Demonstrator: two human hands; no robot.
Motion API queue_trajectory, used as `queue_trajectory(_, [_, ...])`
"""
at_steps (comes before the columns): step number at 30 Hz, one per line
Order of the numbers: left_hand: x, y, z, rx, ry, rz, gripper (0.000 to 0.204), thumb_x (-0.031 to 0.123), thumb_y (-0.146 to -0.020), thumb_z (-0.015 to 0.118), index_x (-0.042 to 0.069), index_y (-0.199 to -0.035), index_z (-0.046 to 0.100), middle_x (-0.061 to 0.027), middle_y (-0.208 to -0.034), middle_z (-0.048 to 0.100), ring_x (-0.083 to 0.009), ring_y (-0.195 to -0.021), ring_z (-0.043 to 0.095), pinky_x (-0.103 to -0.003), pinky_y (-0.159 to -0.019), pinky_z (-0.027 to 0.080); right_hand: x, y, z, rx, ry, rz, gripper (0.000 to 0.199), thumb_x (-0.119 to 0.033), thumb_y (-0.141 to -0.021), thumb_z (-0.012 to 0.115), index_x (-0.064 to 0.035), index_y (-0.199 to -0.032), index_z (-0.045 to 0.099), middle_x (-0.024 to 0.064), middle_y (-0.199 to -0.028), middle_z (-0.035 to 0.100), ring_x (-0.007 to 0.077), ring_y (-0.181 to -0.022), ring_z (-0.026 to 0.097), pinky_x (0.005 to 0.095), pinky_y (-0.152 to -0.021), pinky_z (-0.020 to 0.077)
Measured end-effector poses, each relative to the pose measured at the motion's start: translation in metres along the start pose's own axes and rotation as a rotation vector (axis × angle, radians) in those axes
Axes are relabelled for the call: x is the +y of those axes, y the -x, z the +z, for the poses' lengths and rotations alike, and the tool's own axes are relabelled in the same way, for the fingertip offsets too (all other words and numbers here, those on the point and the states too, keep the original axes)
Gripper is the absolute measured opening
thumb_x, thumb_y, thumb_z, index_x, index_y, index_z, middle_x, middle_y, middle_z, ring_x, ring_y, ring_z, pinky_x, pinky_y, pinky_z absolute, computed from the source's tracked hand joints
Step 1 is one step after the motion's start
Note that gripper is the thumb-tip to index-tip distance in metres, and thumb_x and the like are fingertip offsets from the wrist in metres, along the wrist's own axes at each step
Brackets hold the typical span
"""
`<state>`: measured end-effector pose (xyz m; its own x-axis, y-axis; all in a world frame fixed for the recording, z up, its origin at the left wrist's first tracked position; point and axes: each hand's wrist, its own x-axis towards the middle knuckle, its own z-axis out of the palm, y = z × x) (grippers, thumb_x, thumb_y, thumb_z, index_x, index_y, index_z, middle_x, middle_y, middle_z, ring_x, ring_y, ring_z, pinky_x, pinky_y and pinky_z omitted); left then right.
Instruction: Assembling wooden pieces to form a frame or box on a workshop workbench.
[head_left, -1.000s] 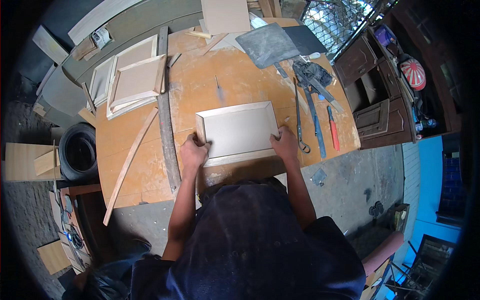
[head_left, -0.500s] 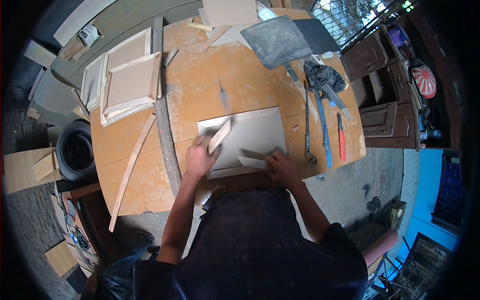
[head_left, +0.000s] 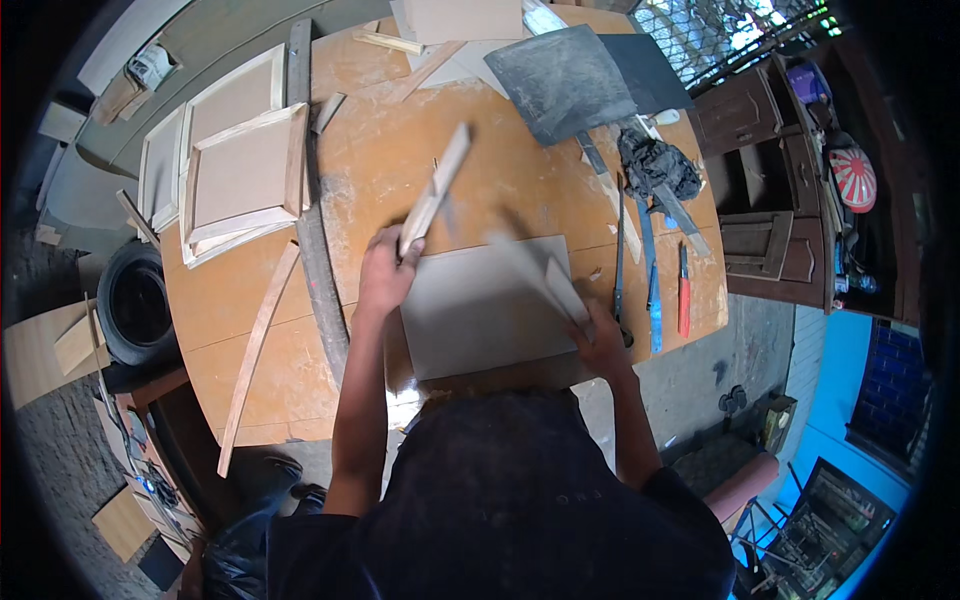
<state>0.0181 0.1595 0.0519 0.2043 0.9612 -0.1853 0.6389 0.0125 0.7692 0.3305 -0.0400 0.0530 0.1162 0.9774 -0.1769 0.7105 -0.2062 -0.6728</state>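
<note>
A thin grey-beige rectangular board [head_left: 480,320] lies flat on the wooden table in front of me, bare of strips on top. Over its far left corner, my left hand [head_left: 388,268] is closed around pale wooden strips [head_left: 436,190] with angled ends, raised and pointing away from me; their exact number is hard to tell. At the board's right edge, my right hand [head_left: 603,338] grips more short wooden strips [head_left: 566,290]. One of these is smeared by motion and leans out over the board.
Framed panels [head_left: 245,170] are stacked at the left, beside a long dark bar [head_left: 318,230]. A narrow wood strip [head_left: 262,350] overhangs the near left edge. Red-handled pliers [head_left: 684,295], a blue strap [head_left: 653,285], crumpled black plastic [head_left: 655,165] and a dark sheet [head_left: 560,85] lie right.
Strips that lay along the board's edges are now off it. Both hands have lifted strips; the left moved up and away from me, the right moved rightward.
</note>
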Motion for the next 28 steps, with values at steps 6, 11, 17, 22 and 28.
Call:
queue_trajectory(6, [-0.015, 0.011, -0.01, 0.179, -0.011, -0.161, 0.03, 0.022, -0.096, 0.064, -0.003, -0.111, 0.055, -0.024, -0.098, 0.057, -0.0412, -0.085, 0.058, -0.049, -0.08, 0.046, -0.074, -0.097, 0.062, 0.002, -0.425, 0.045, 0.039, -0.029, -0.094, 0.068, -0.0003, -0.117, 0.055, 0.0231, -0.093, 0.068, 0.0355, -0.083, 0.068, 0.046, -0.071, 0.0527])
queue_trajectory(11, [-0.038, 0.007, -0.01, 0.5, -0.185, -0.172, 0.032, 0.019, -0.091, 0.07, -0.003, -0.11, 0.058, -0.021, -0.087, 0.064, -0.0376, -0.081, 0.061, -0.047, -0.075, 0.048, -0.16, -0.174, 0.145, -0.121, -0.348, -0.011, 0.046, -0.035, -0.089, 0.07, 0.0041, -0.107, 0.054, 0.0308, -0.094, 0.068, 0.0471, -0.094, 0.068, 0.0522, -0.084, 0.0526])
queue_trajectory(17, [-0.04, 0.005, -0.024, 0.485, -0.188, -0.304, 0.054, 0.016, -0.082, 0.075, -0.003, -0.129, 0.055, -0.0308, -0.116, 0.064, -0.0466, -0.109, 0.062, -0.049, -0.095, 0.05, -0.207, -0.193, 0.174, -0.172, -0.205, 0.111, 0.063, -0.042, -0.087, 0.07, 0.0092, -0.119, 0.056, 0.0328, -0.115, 0.065, 0.0465, -0.112, 0.062, 0.0506, -0.099, 0.0487])
queue_trajectory(22, [-0.045, 0.012, -0.032, 0.464, -0.104, -0.255, 0.05, 0.014, -0.082, 0.073, -0.002, -0.126, 0.058, -0.0282, -0.112, 0.067, -0.0445, -0.107, 0.065, -0.047, -0.093, 0.051, -0.217, -0.193, 0.17, -0.205, -0.195, 0.109, 0.059, -0.04, -0.086, 0.07, 0.0062, -0.121, 0.059, 0.0321, -0.116, 0.065, 0.0463, -0.114, 0.061, 0.0504, -0.1, 0.0485])
queue_trajectory(28, [-0.035, 0.02, -0.032, 0.477, -0.075, -0.247, 0.044, 0.015, -0.083, 0.072, -0.001, -0.123, 0.062, -0.0301, -0.112, 0.067, -0.0437, -0.104, 0.067, -0.047, -0.091, 0.053, -0.213, -0.194, 0.172, -0.247, -0.208, 0.041, 0.063, -0.048, -0.087, 0.067, 0.0034, -0.123, 0.061, 0.0284, -0.125, 0.063, 0.0427, -0.126, 0.054, 0.0456, -0.109, 0.0418])
